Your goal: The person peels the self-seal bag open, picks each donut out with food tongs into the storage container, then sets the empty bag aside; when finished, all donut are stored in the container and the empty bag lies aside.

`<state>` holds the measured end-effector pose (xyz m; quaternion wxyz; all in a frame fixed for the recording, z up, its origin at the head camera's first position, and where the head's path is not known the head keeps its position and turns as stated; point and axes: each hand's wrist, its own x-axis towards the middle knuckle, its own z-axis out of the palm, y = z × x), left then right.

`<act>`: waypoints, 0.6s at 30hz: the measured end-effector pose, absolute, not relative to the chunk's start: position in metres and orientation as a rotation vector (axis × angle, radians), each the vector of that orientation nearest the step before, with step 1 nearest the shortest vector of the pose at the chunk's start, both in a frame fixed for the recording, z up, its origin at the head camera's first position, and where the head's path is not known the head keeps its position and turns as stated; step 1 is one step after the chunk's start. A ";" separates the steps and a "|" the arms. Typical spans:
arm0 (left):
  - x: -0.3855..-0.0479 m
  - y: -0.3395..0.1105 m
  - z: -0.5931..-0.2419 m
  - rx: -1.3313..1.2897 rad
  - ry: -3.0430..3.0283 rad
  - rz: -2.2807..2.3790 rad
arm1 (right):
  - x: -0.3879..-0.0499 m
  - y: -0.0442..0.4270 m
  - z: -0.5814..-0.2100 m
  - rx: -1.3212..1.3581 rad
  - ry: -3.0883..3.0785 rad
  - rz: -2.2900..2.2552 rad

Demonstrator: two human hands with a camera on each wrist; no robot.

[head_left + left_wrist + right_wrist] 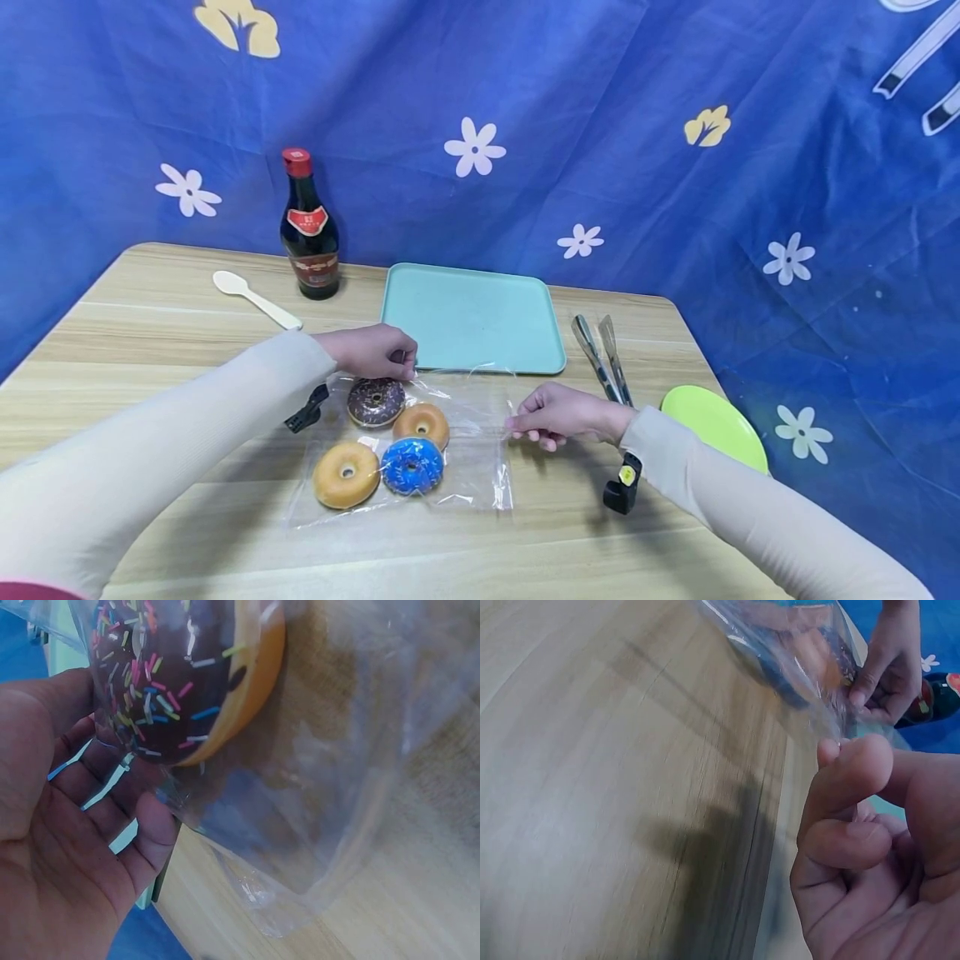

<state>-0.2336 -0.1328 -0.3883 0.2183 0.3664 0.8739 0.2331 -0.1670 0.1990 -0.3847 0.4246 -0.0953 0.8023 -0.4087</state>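
A clear plastic bag [480, 467] lies on the table with doughnuts in it: a chocolate one with sprinkles [377, 402], a blue one [412, 466] and two plain ones, one at the front left [347, 474] and one behind the blue [422, 423]. My left hand [372, 352] pinches the bag's far edge, just beyond the chocolate doughnut. At the bag's right edge, my right hand [558, 414] pinches the film between thumb and forefinger. The left wrist view shows the sprinkled doughnut [165, 682] under the film, close to the left fingers.
Behind the bag lies a light-blue tray [472, 317]. A dark bottle with a red cap [311, 242] and a white spoon [255, 298] are at the back left. Metal tongs [603, 358] and a green plate [712, 425] lie on the right. A blue cloth [420, 83] hangs behind.
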 end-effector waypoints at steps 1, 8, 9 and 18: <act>-0.234 -0.133 -0.388 1.022 2.420 0.645 | -0.167 0.200 -0.385 -0.241 1.999 -1.026; -0.233 -0.132 -0.388 1.004 2.419 0.623 | -0.167 0.208 -0.383 -0.261 1.965 -1.039; -0.234 -0.132 -0.388 1.003 2.420 0.622 | -0.167 0.209 -0.383 -0.263 1.962 -1.041; -0.234 -0.132 -0.388 1.001 2.425 0.609 | -0.167 0.211 -0.386 -0.259 1.967 -1.085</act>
